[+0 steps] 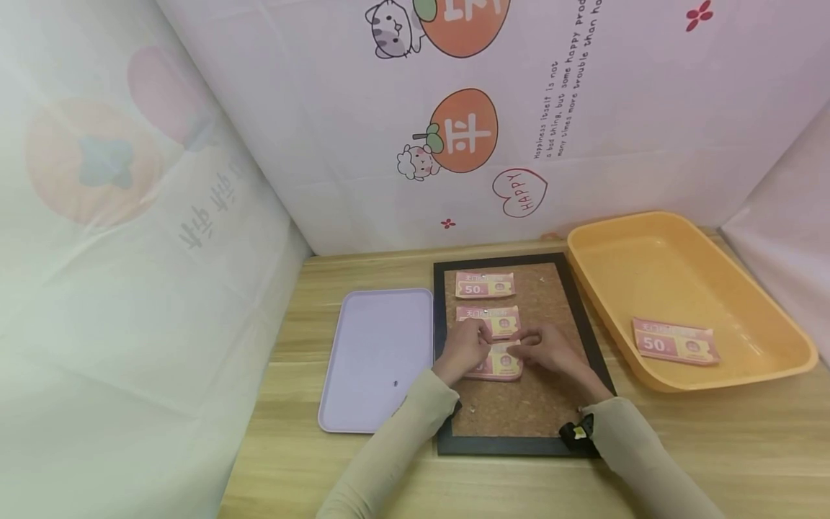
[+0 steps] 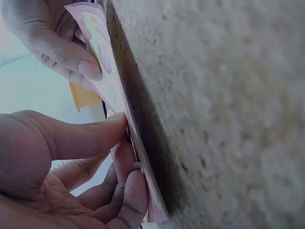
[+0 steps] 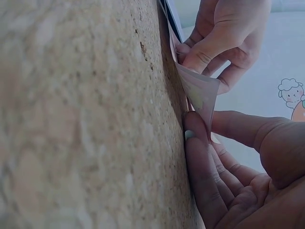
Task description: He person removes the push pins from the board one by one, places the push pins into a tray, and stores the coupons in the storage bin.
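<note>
My left fingers [image 2: 136, 193] and right fingers [image 3: 199, 155] are pinching the lowest coupon [image 1: 504, 369] over the corkboard [image 1: 506, 414]; uneven pulling would be skewing or creasing it.

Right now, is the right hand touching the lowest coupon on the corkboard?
Touching. The right wrist view shows the right hand pinching the coupon at its edge.

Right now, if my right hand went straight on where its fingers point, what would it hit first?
Past the pink coupon it pinches, your right hand would most likely meet your left hand, just across the same coupon; exact height difference is unclear.
</note>
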{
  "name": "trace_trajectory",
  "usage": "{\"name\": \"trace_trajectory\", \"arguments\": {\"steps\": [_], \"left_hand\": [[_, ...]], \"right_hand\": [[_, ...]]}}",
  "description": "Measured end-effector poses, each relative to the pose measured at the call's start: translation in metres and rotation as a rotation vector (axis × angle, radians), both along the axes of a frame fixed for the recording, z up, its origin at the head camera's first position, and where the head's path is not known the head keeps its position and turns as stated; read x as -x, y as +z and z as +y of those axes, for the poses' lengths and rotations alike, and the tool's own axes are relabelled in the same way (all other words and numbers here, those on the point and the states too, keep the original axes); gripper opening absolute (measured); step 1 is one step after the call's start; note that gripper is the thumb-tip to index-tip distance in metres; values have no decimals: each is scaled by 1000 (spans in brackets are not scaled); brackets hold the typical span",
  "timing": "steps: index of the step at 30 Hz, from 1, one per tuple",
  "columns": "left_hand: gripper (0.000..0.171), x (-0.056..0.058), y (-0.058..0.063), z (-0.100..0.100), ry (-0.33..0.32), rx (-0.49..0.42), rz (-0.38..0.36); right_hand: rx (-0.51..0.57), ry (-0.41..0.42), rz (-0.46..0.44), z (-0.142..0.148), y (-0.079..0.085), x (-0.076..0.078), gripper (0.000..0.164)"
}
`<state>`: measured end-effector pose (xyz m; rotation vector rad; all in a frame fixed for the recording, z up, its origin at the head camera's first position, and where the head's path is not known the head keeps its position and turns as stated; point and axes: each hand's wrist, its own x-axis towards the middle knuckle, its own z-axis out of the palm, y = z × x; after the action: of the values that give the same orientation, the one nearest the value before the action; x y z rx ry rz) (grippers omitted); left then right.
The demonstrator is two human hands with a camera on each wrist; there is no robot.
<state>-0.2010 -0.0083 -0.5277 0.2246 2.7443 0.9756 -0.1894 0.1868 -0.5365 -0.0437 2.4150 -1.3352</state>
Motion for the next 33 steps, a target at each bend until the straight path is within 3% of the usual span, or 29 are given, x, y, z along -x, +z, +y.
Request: {"name": "trace_trajectory", "arguments": {"steps": [15,27,33], "left_hand": [[11,-2,-1,0,-34,24,48],[12,-4,1,0,-74,34,43],[8,-8,2,-2,-43,-51,-57]], "right_hand": [[-3,-1,8,1,-1,1,33],[-2,-5,2,0,0,0,35],[-10,5,19,0,0,-2,35]]}}
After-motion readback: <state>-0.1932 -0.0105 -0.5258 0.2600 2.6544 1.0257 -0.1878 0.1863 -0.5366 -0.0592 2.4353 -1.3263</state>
